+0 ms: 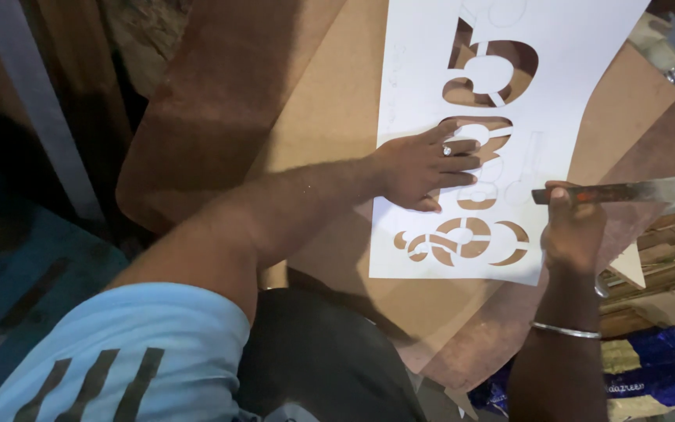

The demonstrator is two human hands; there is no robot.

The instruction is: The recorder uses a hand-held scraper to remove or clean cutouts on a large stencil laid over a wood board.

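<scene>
A white paper stencil (564, 47) with cut-out curved shapes lies on a brown board (330, 117). My left hand (423, 166), a ring on one finger, presses flat on the stencil's left-middle part, fingers spread over a cut-out. My right hand (573, 230) grips a long flat tool (626, 191) with a worn metal blade; it is held level, tip pointing left just above the stencil's right edge. A metal bangle (566, 331) sits on my right wrist.
Several brown boards (650, 133) overlap under the stencil. A blue plastic bag (666, 375) lies at lower right beside stacked wood (673, 250). A grey post (33, 101) runs down the left side. My blue sleeve (119, 359) fills the lower left.
</scene>
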